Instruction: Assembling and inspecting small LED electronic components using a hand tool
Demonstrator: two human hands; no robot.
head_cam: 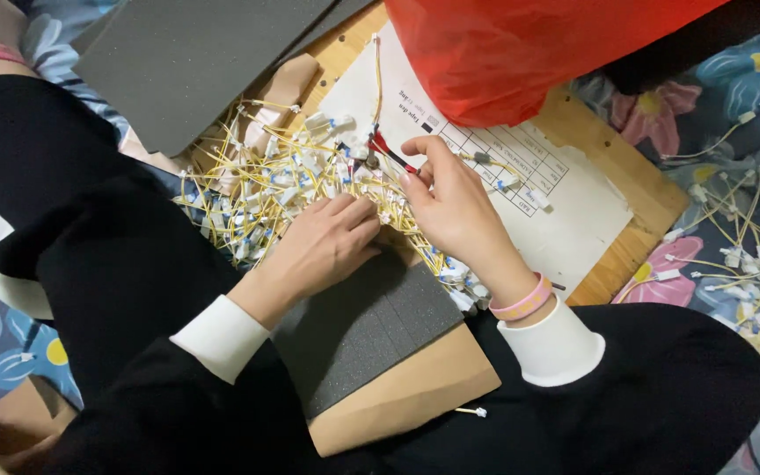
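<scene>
While sorting through the yellow wire pile (283,189) on the wooden board (635,189): left hand (323,246) curled, pressing down on the pile; right hand (450,207) at the pile's right edge, pinching a red-and-black lead (390,151). Best pulling slowly, probably, to avoid tangles.

A red plastic bag (521,53) lies beside a printed sheet (565,202) (partly covered).

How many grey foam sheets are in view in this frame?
2. One grey foam sheet lies at the top left, beyond the pile of yellow wires. The other foam sheet sits near the person's lap, under the left hand. More may be hidden.
</scene>
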